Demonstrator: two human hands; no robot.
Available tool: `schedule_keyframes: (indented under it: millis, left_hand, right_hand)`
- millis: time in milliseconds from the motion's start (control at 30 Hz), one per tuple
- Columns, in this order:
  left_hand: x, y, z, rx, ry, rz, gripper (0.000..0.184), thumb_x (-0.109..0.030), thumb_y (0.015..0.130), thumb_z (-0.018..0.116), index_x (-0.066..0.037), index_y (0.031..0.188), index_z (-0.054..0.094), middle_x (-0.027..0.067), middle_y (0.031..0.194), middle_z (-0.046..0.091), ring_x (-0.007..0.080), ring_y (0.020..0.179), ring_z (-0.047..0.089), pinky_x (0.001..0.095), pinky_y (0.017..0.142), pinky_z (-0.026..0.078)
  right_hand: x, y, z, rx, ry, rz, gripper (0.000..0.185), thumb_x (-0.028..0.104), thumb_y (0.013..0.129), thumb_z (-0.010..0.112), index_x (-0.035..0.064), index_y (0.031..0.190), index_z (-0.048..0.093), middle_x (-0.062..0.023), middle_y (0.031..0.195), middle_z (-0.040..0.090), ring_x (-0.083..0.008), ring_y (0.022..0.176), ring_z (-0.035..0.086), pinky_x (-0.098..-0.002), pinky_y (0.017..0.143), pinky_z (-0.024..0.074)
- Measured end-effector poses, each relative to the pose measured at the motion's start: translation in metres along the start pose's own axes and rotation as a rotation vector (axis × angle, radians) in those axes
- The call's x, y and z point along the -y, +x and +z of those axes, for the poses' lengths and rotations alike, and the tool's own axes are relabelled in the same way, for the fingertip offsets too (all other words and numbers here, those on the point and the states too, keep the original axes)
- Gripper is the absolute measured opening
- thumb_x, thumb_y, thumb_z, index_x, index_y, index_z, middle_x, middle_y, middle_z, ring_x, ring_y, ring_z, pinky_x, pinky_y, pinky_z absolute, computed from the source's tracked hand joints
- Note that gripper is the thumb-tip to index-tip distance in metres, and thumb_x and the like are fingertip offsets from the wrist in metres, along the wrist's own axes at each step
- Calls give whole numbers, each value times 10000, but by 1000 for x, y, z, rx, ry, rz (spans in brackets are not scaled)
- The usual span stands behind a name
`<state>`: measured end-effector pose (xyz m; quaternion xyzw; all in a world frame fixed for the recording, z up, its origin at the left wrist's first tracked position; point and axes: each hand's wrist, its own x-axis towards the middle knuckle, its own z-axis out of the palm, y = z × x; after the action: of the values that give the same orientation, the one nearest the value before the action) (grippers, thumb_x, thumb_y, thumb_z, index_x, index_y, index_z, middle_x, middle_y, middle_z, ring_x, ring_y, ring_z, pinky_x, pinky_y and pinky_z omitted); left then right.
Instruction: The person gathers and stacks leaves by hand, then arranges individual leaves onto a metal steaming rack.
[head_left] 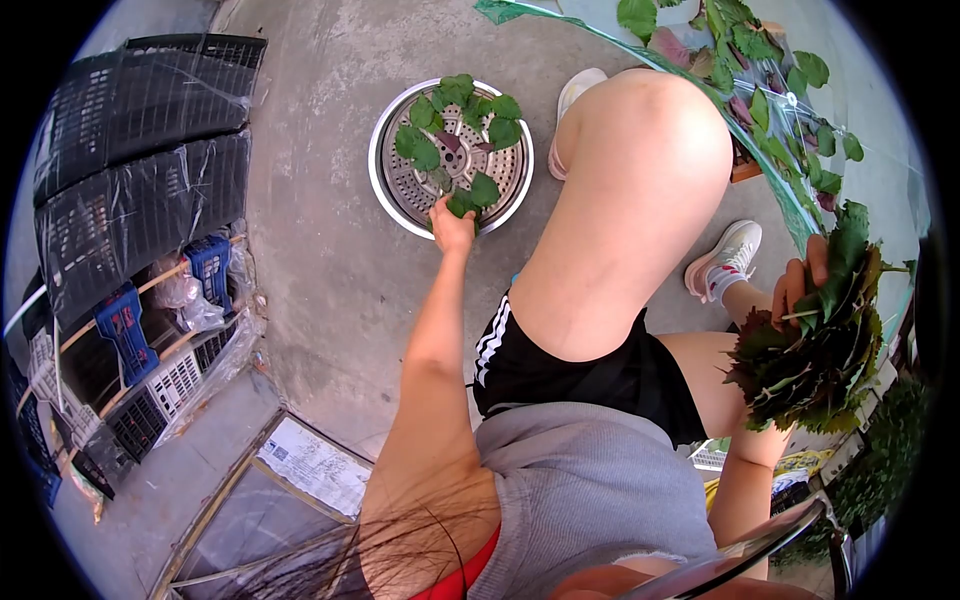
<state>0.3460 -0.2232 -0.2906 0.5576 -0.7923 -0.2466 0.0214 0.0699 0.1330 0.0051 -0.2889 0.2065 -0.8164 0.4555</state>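
Note:
My left hand (453,226) reaches to the near rim of a round metal steamer tray (403,190) full of small holes. Its fingers are closed on a green leaf (462,204) at the tray's edge. More green leaves (456,90), some with purple undersides, lie in a loose ring on the tray. Off to the right, my right hand (803,285) grips a thick stack of toothed, perilla-like leaves (805,365), green and dark purple. The stack covers part of that hand.
Beyond my knee, leafy stems (770,100) are spread on a green-edged plastic sheet (640,50). Black plastic crates (140,170) and blue crates (125,330) stand at the left. A framed panel (315,465) lies lower left on the concrete floor (320,230).

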Motion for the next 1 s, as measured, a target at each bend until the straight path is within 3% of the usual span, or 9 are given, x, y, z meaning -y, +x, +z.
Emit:
schedule_keyframes:
  millis: [133, 267, 367, 533, 633, 667, 833, 967, 1000]
  left_hand:
    - [6, 8, 5, 130, -74, -170, 427, -127, 661, 786, -88, 1048, 610, 89, 1026, 597, 293, 990, 576, 384, 850, 467]
    - [11, 9, -11, 174, -127, -136, 308, -65, 642, 753, -112, 917, 623, 51, 1024, 578, 275, 968, 558, 381, 813, 465]
    - [7, -6, -39, -256, -25, 436, 284, 29, 543, 662, -116, 749, 529, 41, 924, 545, 277, 924, 535, 394, 760, 461]
    - [26, -12, -65, -294, 57, 621, 283, 47, 571, 632, -111, 785, 535, 53, 936, 570, 291, 901, 558, 402, 740, 467]
    - [56, -16, -61, -61, -14, 344, 257, -15, 669, 687, -97, 872, 552, 84, 849, 608, 318, 773, 619, 402, 677, 495]
    - [58, -15, -59, -62, -13, 345, 257, -15, 669, 687, -97, 872, 552, 84, 849, 608, 318, 773, 619, 402, 677, 495]
    - [69, 7, -42, 17, -469, -178, 331, -210, 731, 773, -57, 1003, 662, 118, 922, 617, 291, 839, 622, 363, 768, 493]
    - [78, 35, -14, 6, -238, -133, 401, -295, 686, 792, -14, 951, 685, 178, 1168, 509, 323, 1051, 525, 371, 960, 405]
    - [66, 34, -16, 6, -239, -134, 401, -295, 686, 792, -14, 951, 685, 178, 1168, 509, 323, 1051, 525, 371, 960, 405]
  right_hand:
    - [-3, -3, 0, -21, 10, -18, 308, 256, 989, 393, -22, 1121, 398, -148, 1135, 397, -350, 756, 542, -521, 634, 552]
    - [-1, -4, 1, -51, 37, -19, 317, 254, 988, 400, -41, 1104, 401, -146, 1127, 400, -351, 759, 546, -521, 632, 550]
    - [1, -2, -1, -29, 0, 2, 338, 259, 988, 406, -69, 1071, 403, -141, 1112, 410, -351, 761, 551, -515, 611, 549]
    - [2, -12, -5, -36, -30, 9, 341, 242, 978, 435, -92, 1043, 400, -134, 1080, 421, -344, 754, 557, -498, 581, 553]
    - [2, -9, -5, -14, 17, 17, 326, 224, 972, 447, -87, 1055, 393, -136, 1078, 418, -343, 749, 556, -498, 594, 551]
    - [2, -6, -4, -4, 37, 20, 322, 219, 970, 450, -85, 1059, 391, -136, 1078, 417, -343, 747, 556, -499, 599, 551]
    - [3, 1, 6, -22, -12, 26, 299, 198, 965, 449, -73, 1074, 385, -141, 1095, 407, -346, 759, 550, -510, 627, 542]
    - [1, 0, 14, -80, -36, 18, 300, 201, 967, 445, -67, 1086, 381, -142, 1102, 408, -344, 762, 548, -500, 620, 546]
    - [-1, -1, 20, -185, -54, 6, 262, 184, 942, 487, -29, 1060, 392, -131, 1052, 419, -297, 715, 520, -436, 570, 545]
